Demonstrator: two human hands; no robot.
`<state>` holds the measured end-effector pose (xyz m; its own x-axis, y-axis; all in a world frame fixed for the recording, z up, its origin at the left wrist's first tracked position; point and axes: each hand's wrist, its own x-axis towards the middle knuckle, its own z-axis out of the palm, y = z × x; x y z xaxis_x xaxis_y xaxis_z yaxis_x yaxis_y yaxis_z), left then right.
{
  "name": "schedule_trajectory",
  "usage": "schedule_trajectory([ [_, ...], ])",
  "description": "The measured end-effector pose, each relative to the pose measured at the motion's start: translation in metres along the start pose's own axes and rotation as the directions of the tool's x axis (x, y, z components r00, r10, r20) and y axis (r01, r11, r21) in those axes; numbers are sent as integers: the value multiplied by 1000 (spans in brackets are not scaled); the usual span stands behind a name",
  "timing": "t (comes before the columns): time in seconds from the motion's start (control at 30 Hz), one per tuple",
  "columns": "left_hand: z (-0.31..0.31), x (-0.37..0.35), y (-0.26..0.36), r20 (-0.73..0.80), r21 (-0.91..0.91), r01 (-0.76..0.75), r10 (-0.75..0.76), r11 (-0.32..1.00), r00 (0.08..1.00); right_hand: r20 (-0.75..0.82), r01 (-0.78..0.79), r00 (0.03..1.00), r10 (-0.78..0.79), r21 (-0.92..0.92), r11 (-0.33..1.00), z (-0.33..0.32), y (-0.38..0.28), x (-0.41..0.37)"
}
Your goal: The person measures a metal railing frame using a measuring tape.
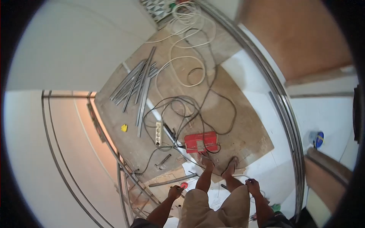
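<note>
My left hand is closed around a small, round, red object in front of my left knee. Its exact kind is too small to tell. My right hand is curled shut beside my right thigh, close to the hem of the beige shorts. What its fingers grip, if anything, is hidden. Just ahead of my feet lies a red box-like case with a dark cable across it. A grey metal bar rests on the floor near my left hand, and a hammer-shaped tool lies beyond it.
Several metal profiles are piled on the left. A white power strip, tangled dark cables and a coiled white cable cover the middle floor. A yellow object lies left. Long metal tubes curve along the right.
</note>
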<state>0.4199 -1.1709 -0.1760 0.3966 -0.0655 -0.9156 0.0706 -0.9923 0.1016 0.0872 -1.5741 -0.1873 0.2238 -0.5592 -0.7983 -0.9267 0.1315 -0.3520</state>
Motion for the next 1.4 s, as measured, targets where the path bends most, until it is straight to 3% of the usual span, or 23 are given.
schedule_trajectory([
  [0.07,13,23,-10,76,58,-112,108,992,991,-11,11,1000,-13,-176,984,-3,11,-15],
  [0.1,17,30,-6,81,-240,-149,173,959,982,82,-147,983,163,-172,974,-5,25,-14],
  [0.13,15,36,4,94,-507,-142,219,850,971,59,-30,997,40,-160,987,4,55,-12],
  [0.17,8,30,33,166,-672,-49,215,739,962,18,-156,988,155,17,988,-17,23,-34],
  [0.2,-5,16,69,219,-516,-80,222,853,950,42,-156,987,152,117,981,-30,17,-43],
  [0.23,-3,4,103,188,-502,-86,206,861,960,82,-169,985,151,303,938,-44,5,-56],
  [0.27,3,-8,129,138,-502,-91,184,860,973,64,-191,982,180,350,917,-47,9,-70],
  [0.33,11,-38,186,144,-452,-138,224,881,964,-66,-266,954,292,262,928,-65,21,-78],
  [0.47,59,-47,250,141,-294,-249,299,923,944,-237,-266,936,262,13,964,-70,89,-76],
  [0.5,77,-51,264,123,-263,-227,266,938,956,-25,-272,961,275,96,958,-83,105,-68],
  [0.6,132,-21,287,253,-81,-369,377,926,891,-2,-262,960,279,339,903,-106,149,-66],
  [0.63,149,-38,329,323,104,-342,294,934,900,15,-268,957,290,432,861,-114,163,-64],
  [0.67,171,-52,366,359,148,-353,282,924,890,18,-302,943,333,467,831,-121,177,-64],
  [0.73,214,-68,421,423,139,-597,498,790,757,63,-355,920,387,554,753,-134,190,-67],
  [0.93,319,-76,603,554,192,-771,582,607,596,161,-455,843,514,722,521,-118,207,-72],
  [1.0,348,-23,642,615,284,-874,624,395,482,40,-321,908,416,704,634,-54,211,-58],
  [1.03,361,0,664,669,310,-896,596,319,444,193,-443,798,571,830,339,-99,185,-62],
  [1.07,375,23,689,725,322,-917,561,236,399,222,-469,794,566,817,337,-112,172,-59],
  [1.13,406,72,733,784,492,-870,434,-1,443,117,-316,774,622,923,220,-106,152,-43],
  [1.2,442,121,780,807,590,-727,259,-352,530,164,-300,754,637,947,111,-99,145,-19],
  [1.27,477,175,809,756,654,-620,349,-434,553,187,-128,725,663,982,-138,-109,145,1],
  [1.33,514,217,829,751,660,-563,431,-498,500,231,-103,664,712,970,-220,-66,151,29],
  [1.4,541,243,835,828,553,-563,479,-613,292,271,-77,603,751,956,-283,-33,157,58],
])
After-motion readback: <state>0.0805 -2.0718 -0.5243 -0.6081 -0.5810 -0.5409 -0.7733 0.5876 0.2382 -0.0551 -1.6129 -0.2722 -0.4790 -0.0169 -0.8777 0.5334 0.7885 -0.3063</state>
